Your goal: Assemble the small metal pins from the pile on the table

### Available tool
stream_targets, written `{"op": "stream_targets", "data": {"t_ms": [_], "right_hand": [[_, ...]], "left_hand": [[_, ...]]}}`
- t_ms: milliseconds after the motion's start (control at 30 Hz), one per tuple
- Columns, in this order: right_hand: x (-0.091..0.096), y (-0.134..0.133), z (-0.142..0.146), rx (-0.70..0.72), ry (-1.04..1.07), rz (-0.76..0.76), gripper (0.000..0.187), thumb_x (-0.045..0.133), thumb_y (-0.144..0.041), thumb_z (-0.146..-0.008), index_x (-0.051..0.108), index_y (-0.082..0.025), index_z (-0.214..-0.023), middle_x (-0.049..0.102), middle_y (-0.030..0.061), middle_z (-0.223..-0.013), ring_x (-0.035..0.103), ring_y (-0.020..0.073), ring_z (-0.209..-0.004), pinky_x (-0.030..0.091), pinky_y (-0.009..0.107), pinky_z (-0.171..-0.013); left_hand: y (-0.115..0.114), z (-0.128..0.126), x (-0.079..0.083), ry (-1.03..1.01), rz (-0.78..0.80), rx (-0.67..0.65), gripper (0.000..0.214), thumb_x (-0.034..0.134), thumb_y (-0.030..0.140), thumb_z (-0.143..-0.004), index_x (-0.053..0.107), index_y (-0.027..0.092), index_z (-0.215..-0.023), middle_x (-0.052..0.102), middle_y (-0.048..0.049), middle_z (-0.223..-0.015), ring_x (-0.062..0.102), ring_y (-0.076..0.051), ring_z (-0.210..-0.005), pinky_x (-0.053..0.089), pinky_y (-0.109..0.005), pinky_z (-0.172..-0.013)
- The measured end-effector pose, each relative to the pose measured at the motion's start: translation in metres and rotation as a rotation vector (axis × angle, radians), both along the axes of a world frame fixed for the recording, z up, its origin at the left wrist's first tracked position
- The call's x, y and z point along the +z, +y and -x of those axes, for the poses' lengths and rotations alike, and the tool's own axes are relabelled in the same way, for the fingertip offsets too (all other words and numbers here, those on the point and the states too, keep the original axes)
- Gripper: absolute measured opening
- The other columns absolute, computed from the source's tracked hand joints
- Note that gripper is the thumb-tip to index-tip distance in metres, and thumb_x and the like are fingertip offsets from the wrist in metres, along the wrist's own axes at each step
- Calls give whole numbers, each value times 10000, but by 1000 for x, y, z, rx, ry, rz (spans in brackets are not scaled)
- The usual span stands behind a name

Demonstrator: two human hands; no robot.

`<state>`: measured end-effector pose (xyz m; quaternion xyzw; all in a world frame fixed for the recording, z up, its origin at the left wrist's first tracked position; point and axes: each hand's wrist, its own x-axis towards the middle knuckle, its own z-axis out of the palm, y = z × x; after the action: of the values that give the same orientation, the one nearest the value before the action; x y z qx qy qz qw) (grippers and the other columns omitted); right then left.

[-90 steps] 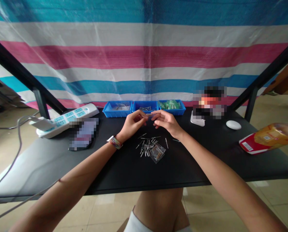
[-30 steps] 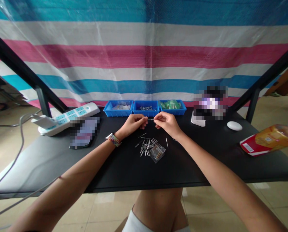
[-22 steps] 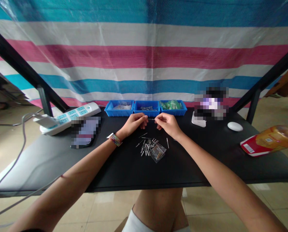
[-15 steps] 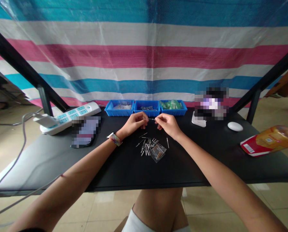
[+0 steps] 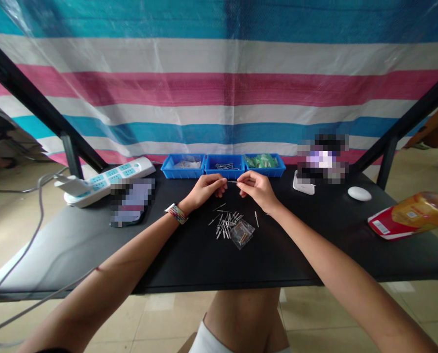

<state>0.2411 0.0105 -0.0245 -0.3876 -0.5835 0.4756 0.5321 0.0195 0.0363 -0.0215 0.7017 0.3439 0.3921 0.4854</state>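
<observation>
Hands pinching one thin silver metal pin (image 5: 232,182) between them.

I see left hand (image 5: 206,190) and right hand (image 5: 257,188) each gripping an end above the black table (image 5: 314,245), a loose heap of silver pins (image 5: 226,224) just below, three blue plastic bins (image 5: 223,165) behind.

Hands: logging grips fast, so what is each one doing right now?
Left hand: pinched shut on one end of the thin metal pin.
Right hand: pinched shut on its other end.

Three seconds ago both hands were raised by the blue bins (image 5: 223,166); now left hand (image 5: 205,189) and right hand (image 5: 256,188) sit lower, nearer the pin pile (image 5: 226,224)
</observation>
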Motion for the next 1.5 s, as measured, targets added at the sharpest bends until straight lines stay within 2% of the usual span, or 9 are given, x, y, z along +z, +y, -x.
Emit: {"op": "stream_targets", "data": {"t_ms": [233,400,500,667,833,900,1167,1333,1500], "right_hand": [[1,0,2,-44,-19,-32,288,829,-421,-731,654,-204,-802,659,-15,-690,653,144,-560,558,267,-524],[17,23,9,-296,-11,-157,248,784,-426,-793,677,-203,-816,693,3,-722,655,137,-534,560,267,-534],[27,41,11,-362,-144,-212,210,743,-400,-832,732,-192,-867,754,38,-809,641,129,-484,504,254,-473],[28,44,5,-303,-375,-258,158,685,-279,-849,795,-183,-908,785,62,-853,645,144,-496,477,264,-488],[19,8,3,151,-511,-202,107,693,-217,-843,793,-190,-869,758,20,-800,576,120,-512,414,252,-499],[16,-6,8,238,-593,-261,92,717,-158,-828,801,-193,-847,748,17,-812,575,118,-568,431,255,-552],[1,-17,31,191,-835,-467,204,736,-69,-871,839,-217,-967,759,79,-1057,703,241,-1026,543,360,-933],[-1,-17,25,128,-914,-485,165,755,-58,-853,802,-213,-889,732,80,-1016,687,242,-998,533,340,-855],[-1,-6,13,103,-765,-390,183,690,-32,-886,768,-197,-894,696,32,-897,632,158,-757,484,290,-736]], "left_hand": [[1,-1,-2,-1,31,-1,577,631,669,-958,721,133,-765,668,-46,-639,612,-132,-565,497,-236,-568],[2,0,-3,-35,86,-12,605,599,680,-961,709,128,-739,665,-56,-620,614,-137,-548,488,-243,-560],[2,0,-3,-32,88,-15,594,608,666,-962,709,125,-740,673,-60,-624,616,-136,-549,485,-243,-567],[2,0,-3,-42,90,-11,577,611,648,-962,706,128,-731,671,-60,-619,615,-137,-549,479,-244,-565],[3,0,-4,-75,107,9,538,626,620,-956,696,134,-736,666,-56,-638,609,-139,-554,485,-247,-565],[3,0,-5,-96,115,26,526,620,614,-961,686,140,-741,660,-51,-648,604,-138,-554,483,-246,-558],[4,1,-4,-129,136,30,504,647,603,-941,667,144,-735,633,-30,-632,576,-121,-540,476,-228,-539],[4,1,-4,-102,147,35,514,634,623,-935,668,147,-744,631,-33,-608,594,-129,-541,486,-234,-546],[4,0,-2,-107,101,42,386,685,536,-903,669,155,-852,657,-24,-696,622,-133,-576,491,-230,-539]]}}
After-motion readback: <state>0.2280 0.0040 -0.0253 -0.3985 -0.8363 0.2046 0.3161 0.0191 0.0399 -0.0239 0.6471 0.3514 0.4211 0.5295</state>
